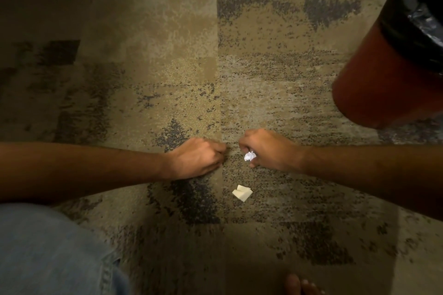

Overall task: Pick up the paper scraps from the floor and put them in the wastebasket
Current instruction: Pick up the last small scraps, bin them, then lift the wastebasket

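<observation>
The right hand (268, 151) pinches a crumpled white paper scrap (250, 156), ready for carrying to the red wastebasket (374, 84), which stands near on the right. The left hand (196, 158) curls fingers-down against the carpet (167, 79); I cannot tell whether it holds anything. A folded cream scrap (242, 193) lies just beside both hands.

Your left forearm (96, 165) and right forearm (359, 170) are bare up to the wrists. Below your left hand (196, 158) your leg wears light blue denim jeans (48, 251) (a stitched seam runs down the fabric). Below your right hand (268, 151), bare toes (299, 285) show.
</observation>
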{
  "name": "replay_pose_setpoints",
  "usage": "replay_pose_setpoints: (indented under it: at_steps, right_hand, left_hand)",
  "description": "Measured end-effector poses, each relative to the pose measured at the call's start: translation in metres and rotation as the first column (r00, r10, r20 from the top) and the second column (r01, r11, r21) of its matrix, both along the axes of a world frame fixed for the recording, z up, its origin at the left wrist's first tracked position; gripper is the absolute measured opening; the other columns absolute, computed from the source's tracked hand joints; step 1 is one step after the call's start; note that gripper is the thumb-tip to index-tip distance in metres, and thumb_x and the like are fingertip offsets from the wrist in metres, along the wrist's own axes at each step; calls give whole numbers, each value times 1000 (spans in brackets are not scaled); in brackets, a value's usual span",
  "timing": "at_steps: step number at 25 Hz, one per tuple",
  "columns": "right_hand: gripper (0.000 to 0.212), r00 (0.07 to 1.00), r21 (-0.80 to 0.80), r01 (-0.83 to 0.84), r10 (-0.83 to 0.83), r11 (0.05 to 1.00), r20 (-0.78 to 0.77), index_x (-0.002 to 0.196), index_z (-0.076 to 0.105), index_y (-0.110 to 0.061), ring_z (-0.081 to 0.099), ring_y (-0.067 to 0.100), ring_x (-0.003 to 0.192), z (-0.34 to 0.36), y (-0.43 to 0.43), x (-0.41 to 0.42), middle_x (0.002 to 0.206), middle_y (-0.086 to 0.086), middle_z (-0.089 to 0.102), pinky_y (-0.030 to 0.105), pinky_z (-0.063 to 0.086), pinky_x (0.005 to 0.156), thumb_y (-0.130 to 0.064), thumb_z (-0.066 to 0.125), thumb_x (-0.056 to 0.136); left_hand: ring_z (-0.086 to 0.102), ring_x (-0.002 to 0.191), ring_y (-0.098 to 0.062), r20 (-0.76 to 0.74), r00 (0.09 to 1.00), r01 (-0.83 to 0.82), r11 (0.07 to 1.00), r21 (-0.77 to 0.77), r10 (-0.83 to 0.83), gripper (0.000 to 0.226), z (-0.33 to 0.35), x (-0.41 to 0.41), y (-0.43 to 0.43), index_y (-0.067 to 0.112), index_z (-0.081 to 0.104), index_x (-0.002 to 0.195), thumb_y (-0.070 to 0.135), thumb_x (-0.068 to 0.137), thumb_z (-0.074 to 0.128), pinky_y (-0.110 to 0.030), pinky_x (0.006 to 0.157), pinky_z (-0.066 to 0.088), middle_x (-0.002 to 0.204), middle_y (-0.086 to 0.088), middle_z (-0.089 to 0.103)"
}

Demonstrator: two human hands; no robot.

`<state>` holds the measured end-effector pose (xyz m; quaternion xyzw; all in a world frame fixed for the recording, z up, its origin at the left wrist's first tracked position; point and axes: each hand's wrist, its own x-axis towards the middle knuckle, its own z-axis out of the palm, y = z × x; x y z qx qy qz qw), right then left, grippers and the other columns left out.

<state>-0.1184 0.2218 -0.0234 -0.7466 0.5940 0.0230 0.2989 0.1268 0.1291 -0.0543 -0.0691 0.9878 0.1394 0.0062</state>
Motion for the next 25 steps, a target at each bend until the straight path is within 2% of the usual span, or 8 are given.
replay_pose_setpoints:
  at_steps: [3,6,10,13,16,19,23,25]
  right_hand:
    - [26,1000,-17,-16,16,1000,13,97,64,-23,58,11,92,-3,2,0,98,-9,58,22,45,76,-16,87,86]
    - [24,999,-12,-18,18,1000,39,91,63,-23,60,12,90,0,0,1,96,-9,59,28,55,77,-14,85,88]
    - [27,996,-56,-29,34,998,83,88,62,-24,60,12,85,2,2,10,91,-9,60,30,57,74,-11,85,86]
    - [24,984,-62,-79,87,995,153,87,62,-18,59,13,82,4,7,20,88,-7,61,35,57,76,-5,82,85]
    - [21,963,-49,-188,194,981,187,94,63,-17,65,16,85,6,19,25,92,-2,68,38,60,79,-4,78,88]
    - [25,915,-67,-363,369,929,162,120,65,-15,68,18,101,6,33,29,109,3,71,30,58,92,-7,71,98]
    - [21,834,-51,-532,533,845,140,123,70,-13,63,16,93,2,37,34,106,1,59,26,52,80,-10,67,103]
    - [19,803,-38,-576,574,816,158,123,70,-12,59,14,91,4,42,35,105,-1,52,28,53,79,-20,62,107]
  left_hand:
    - [64,81,-9,39,997,76,995,-70,-74,12,-5,2,-2,15,71,102,20,106,61,-32,65,62,103,2,60]
    - [64,86,-12,107,989,114,984,-133,-100,4,-6,4,0,16,65,108,15,104,66,-32,65,61,110,2,56]
    - [63,82,-16,116,990,98,975,-199,-76,12,-3,1,2,11,63,109,10,100,71,-34,53,59,106,-2,56]
    - [62,81,-16,147,988,83,965,-250,-46,17,-3,-3,7,9,59,121,22,110,57,-34,49,58,110,-4,56]
    - [62,80,-17,174,985,15,980,-197,20,32,-4,-4,10,9,55,125,36,112,46,-35,55,60,116,-6,56]
    - [61,73,-17,159,984,-56,992,-109,73,28,-5,-1,6,9,53,119,34,108,52,-35,57,59,120,-8,54]
    - [62,74,-21,135,982,-127,989,-74,136,22,-5,-1,2,11,52,113,32,106,52,-40,61,58,118,-6,52]
    - [60,75,-19,140,978,-147,987,-60,154,23,-4,-1,3,12,51,114,34,106,51,-37,61,58,118,-4,51]
